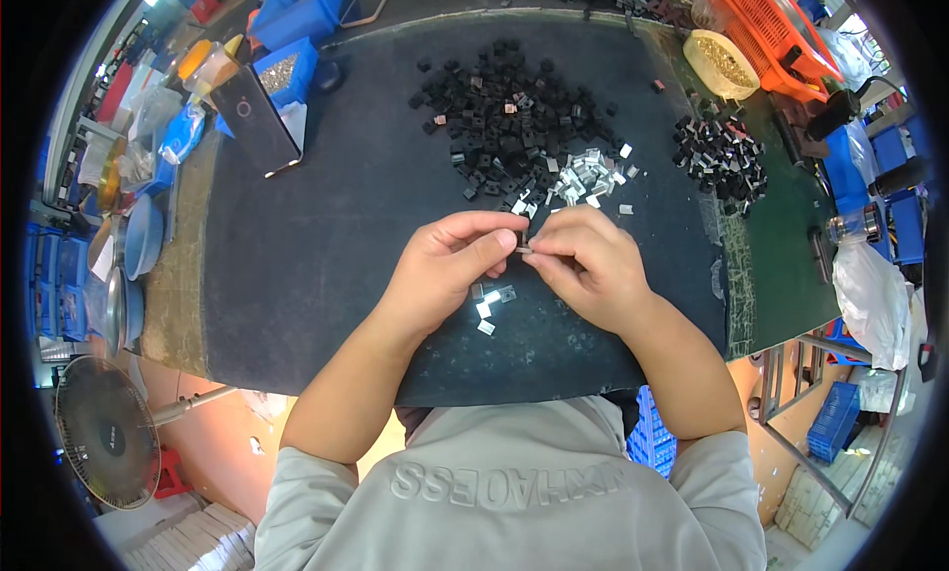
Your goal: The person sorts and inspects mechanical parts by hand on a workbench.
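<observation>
Over the middle of the dark mat, my left hand [458, 260] pinches a small black block [523, 239] between thumb and fingers. My right hand [590, 266] meets it from the other side, its thumb and forefinger closed on a small silvery metal clip [525, 250] against the block. The fingertips partly hide both pieces. Just beyond the hands lies a heap of small black blocks [509, 116], with a pile of shiny metal clips [588, 175] at its near right edge. A few loose metal clips [485, 327] lie on the mat below my hands.
A phone [255, 121] stands propped at the left. On the right are a pile of black-and-silver pieces [722, 158], a yellow tub [720, 65] of small brass-coloured parts and an orange basket [766, 37]. A fan [107, 433] stands off the table at lower left.
</observation>
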### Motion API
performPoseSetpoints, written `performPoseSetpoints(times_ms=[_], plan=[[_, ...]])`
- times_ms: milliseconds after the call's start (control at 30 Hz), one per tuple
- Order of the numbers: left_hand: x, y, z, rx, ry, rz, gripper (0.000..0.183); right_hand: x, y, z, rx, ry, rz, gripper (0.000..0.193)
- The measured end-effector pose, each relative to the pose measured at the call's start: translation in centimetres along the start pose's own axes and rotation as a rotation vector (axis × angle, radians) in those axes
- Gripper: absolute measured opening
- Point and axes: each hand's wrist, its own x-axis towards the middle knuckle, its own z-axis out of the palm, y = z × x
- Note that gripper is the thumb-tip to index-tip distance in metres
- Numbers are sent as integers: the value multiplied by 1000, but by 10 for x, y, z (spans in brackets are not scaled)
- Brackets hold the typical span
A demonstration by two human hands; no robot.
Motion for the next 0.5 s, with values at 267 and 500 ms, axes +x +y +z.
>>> performPoseSetpoints(times_ms=[267, 500], plan=[[1, -3, -4, -151, -2, -36, 22, -4, 1, 11, -151, 29, -162, 20], [2, -11, -6, -67, -19, 82, 22, -5, 1, 13, -90, 34, -154, 19]])
